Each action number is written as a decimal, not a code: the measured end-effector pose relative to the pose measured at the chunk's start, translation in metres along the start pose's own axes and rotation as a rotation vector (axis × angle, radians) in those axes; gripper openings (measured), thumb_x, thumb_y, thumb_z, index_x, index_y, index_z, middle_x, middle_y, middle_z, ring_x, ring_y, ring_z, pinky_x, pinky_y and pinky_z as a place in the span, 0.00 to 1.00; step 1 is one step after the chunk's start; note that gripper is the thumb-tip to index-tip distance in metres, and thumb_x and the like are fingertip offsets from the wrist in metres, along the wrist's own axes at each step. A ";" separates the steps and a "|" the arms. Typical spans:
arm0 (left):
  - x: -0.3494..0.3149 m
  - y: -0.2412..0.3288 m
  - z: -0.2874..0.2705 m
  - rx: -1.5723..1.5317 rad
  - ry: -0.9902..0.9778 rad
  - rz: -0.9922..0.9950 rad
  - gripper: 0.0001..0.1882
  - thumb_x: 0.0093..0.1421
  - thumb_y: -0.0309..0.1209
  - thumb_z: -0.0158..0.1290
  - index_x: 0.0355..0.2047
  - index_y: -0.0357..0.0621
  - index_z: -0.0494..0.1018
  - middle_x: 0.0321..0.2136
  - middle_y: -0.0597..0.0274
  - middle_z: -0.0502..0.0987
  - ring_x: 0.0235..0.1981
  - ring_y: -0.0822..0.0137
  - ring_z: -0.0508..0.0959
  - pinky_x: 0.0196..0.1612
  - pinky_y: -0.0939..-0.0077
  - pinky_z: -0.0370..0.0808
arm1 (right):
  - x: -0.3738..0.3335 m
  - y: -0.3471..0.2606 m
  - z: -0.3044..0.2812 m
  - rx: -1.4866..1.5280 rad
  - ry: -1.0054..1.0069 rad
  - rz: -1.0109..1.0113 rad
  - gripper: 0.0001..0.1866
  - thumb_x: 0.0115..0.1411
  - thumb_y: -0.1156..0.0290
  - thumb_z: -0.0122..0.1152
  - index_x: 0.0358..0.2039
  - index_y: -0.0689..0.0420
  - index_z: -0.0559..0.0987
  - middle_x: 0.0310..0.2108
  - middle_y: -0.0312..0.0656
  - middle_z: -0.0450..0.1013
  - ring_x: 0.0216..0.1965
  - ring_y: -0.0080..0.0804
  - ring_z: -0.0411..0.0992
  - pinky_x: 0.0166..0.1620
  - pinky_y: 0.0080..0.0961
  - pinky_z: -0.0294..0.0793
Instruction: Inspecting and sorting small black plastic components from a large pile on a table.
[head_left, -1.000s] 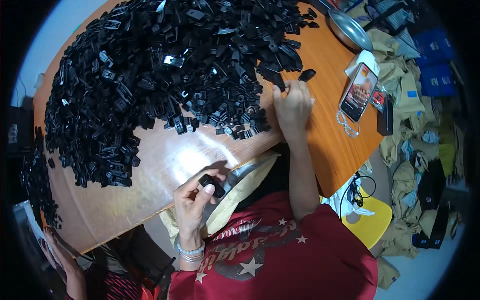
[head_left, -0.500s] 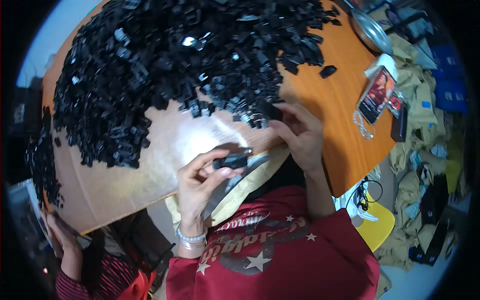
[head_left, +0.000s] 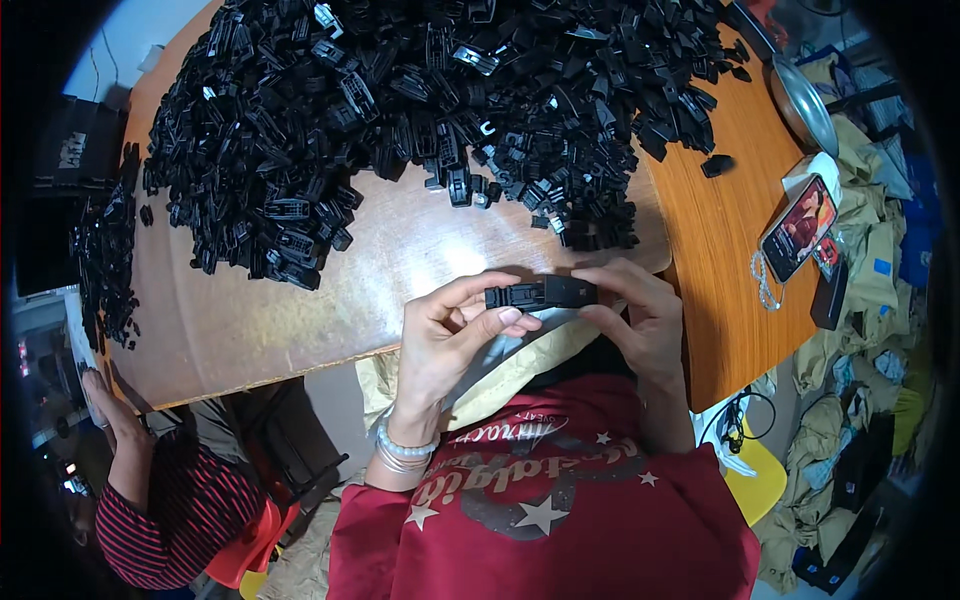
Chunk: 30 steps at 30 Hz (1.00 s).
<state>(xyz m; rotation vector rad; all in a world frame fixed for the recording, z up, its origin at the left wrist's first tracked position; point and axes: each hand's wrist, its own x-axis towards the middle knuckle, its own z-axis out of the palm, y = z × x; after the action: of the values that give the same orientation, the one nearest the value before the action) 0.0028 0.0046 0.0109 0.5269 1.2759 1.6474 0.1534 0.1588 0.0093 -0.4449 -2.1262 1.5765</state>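
Note:
Just off the table's near edge, my left hand pinches a ridged black plastic housing between thumb and fingers. From the other side my right hand grips a smoother black plastic cover by its outer end. The two parts meet end to end; whether they are locked together cannot be seen. Beyond my hands a large heap of black plastic parts spreads over the table.
The wooden table has its near edge close to my body. At the right lie a phone, a beaded string and a metal bowl. Brown paper packages pile up beyond. Another person's hand is at the left edge.
My right hand has come from the heap's edge toward my left hand, bringing the cover against the housing. The view has shifted, so the table appears further left and higher.

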 end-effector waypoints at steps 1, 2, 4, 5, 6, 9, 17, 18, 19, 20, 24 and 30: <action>0.000 0.000 0.001 0.005 -0.001 -0.001 0.15 0.56 0.18 0.51 0.45 0.29 0.69 0.30 0.47 0.79 0.33 0.66 0.80 0.37 0.79 0.78 | -0.001 0.000 0.000 0.003 0.006 0.020 0.16 0.48 0.77 0.64 0.41 0.62 0.77 0.32 0.41 0.73 0.30 0.24 0.70 0.33 0.17 0.68; 0.001 0.000 0.001 0.010 -0.001 -0.003 0.15 0.56 0.18 0.51 0.45 0.29 0.69 0.30 0.47 0.79 0.33 0.65 0.80 0.38 0.79 0.78 | -0.002 0.000 0.000 0.007 0.012 0.040 0.16 0.48 0.77 0.64 0.40 0.62 0.77 0.32 0.42 0.73 0.30 0.24 0.70 0.33 0.17 0.69; 0.001 0.001 0.002 0.002 0.001 -0.008 0.15 0.56 0.18 0.51 0.45 0.28 0.69 0.30 0.47 0.79 0.33 0.65 0.80 0.38 0.79 0.78 | -0.002 0.003 0.000 -0.009 0.010 0.004 0.16 0.48 0.77 0.64 0.40 0.62 0.77 0.33 0.42 0.74 0.31 0.24 0.70 0.33 0.17 0.69; 0.001 0.002 0.003 -0.005 0.002 -0.013 0.15 0.56 0.18 0.51 0.45 0.28 0.69 0.30 0.47 0.78 0.33 0.65 0.80 0.38 0.79 0.78 | -0.002 0.004 0.000 -0.025 0.009 -0.031 0.16 0.48 0.77 0.64 0.40 0.62 0.77 0.33 0.42 0.74 0.31 0.24 0.71 0.33 0.17 0.69; 0.001 0.002 0.003 -0.004 0.006 -0.013 0.15 0.56 0.18 0.51 0.45 0.28 0.69 0.30 0.47 0.78 0.33 0.65 0.80 0.38 0.79 0.78 | -0.002 0.003 0.001 -0.023 0.007 -0.032 0.16 0.48 0.77 0.64 0.40 0.62 0.77 0.33 0.42 0.74 0.31 0.24 0.71 0.33 0.17 0.69; 0.001 0.002 0.003 -0.013 0.020 -0.013 0.15 0.56 0.18 0.51 0.45 0.28 0.69 0.30 0.47 0.78 0.33 0.65 0.80 0.38 0.78 0.78 | -0.003 -0.001 0.001 -0.007 0.039 0.003 0.16 0.48 0.77 0.64 0.40 0.62 0.78 0.33 0.42 0.74 0.30 0.24 0.71 0.33 0.17 0.69; 0.000 0.000 0.006 -0.081 0.023 -0.031 0.15 0.54 0.17 0.52 0.44 0.28 0.70 0.30 0.49 0.79 0.32 0.67 0.80 0.37 0.80 0.78 | -0.004 0.001 0.000 0.017 0.024 -0.002 0.16 0.49 0.76 0.64 0.40 0.62 0.78 0.34 0.43 0.74 0.30 0.25 0.71 0.31 0.17 0.69; 0.000 0.000 0.007 -0.081 0.025 -0.030 0.15 0.54 0.17 0.52 0.44 0.28 0.70 0.30 0.49 0.79 0.32 0.67 0.80 0.37 0.80 0.78 | -0.005 0.001 0.002 -0.011 0.019 0.001 0.16 0.49 0.77 0.63 0.40 0.62 0.78 0.34 0.43 0.74 0.31 0.25 0.72 0.32 0.18 0.70; 0.000 -0.001 0.009 -0.054 0.002 -0.007 0.15 0.54 0.16 0.53 0.44 0.29 0.71 0.30 0.50 0.79 0.32 0.68 0.80 0.37 0.81 0.77 | -0.007 0.000 0.005 -0.038 0.013 0.003 0.16 0.49 0.77 0.63 0.40 0.62 0.77 0.34 0.43 0.74 0.32 0.26 0.73 0.32 0.20 0.71; 0.000 -0.001 0.009 -0.027 -0.021 0.016 0.15 0.53 0.16 0.53 0.43 0.29 0.71 0.29 0.51 0.79 0.31 0.69 0.79 0.36 0.82 0.77 | -0.008 -0.005 0.007 -0.051 0.027 0.049 0.16 0.48 0.79 0.62 0.40 0.61 0.77 0.33 0.45 0.74 0.33 0.31 0.74 0.33 0.23 0.72; -0.009 -0.006 -0.001 -0.103 -0.174 0.104 0.20 0.51 0.16 0.55 0.46 0.30 0.70 0.35 0.49 0.78 0.37 0.67 0.78 0.39 0.79 0.76 | -0.012 -0.008 0.012 -0.229 0.077 -0.245 0.16 0.44 0.81 0.60 0.38 0.62 0.78 0.30 0.45 0.72 0.30 0.37 0.73 0.30 0.26 0.72; -0.015 -0.017 -0.014 -0.591 -0.280 -0.095 0.22 0.54 0.27 0.56 0.46 0.23 0.68 0.41 0.42 0.75 0.43 0.60 0.76 0.51 0.69 0.71 | -0.013 -0.010 0.015 -0.332 0.065 -0.456 0.16 0.45 0.82 0.58 0.38 0.62 0.77 0.31 0.44 0.73 0.30 0.36 0.74 0.30 0.26 0.72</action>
<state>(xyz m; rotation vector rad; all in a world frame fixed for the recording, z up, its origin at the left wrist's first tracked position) 0.0055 -0.0158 -0.0060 0.3092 0.5592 1.6977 0.1562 0.1367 0.0131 -0.0957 -2.2426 0.9518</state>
